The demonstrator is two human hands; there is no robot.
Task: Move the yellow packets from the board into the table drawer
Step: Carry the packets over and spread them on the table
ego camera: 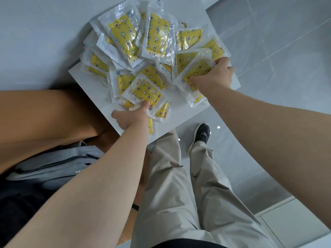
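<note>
Head view looks straight down on my two bare arms reaching over a white board heaped with yellow packets. The packets lie overlapped in a loose pile that covers most of the board. A few at the far left overhang its edge, and the near corner is bare.

My left hand pinches one packet at the near side of the heap, thumb pressed on top of its clear margin. My right hand grips another packet at the right side, fingers curled over its far edge, close to the board's right border.

The board's left edge meets the brown bench. Its near and right edges jut out over the grey tiled floor, which gives open room on that side. Below the near corner stand beige trousers and a dark shoe.

Each packet is clear plastic around a yellow insert printed with stars, moons and flower shapes. Its small print is too fine to read. On the grey fabric beside the bench I can read the letters "XIK".
</note>
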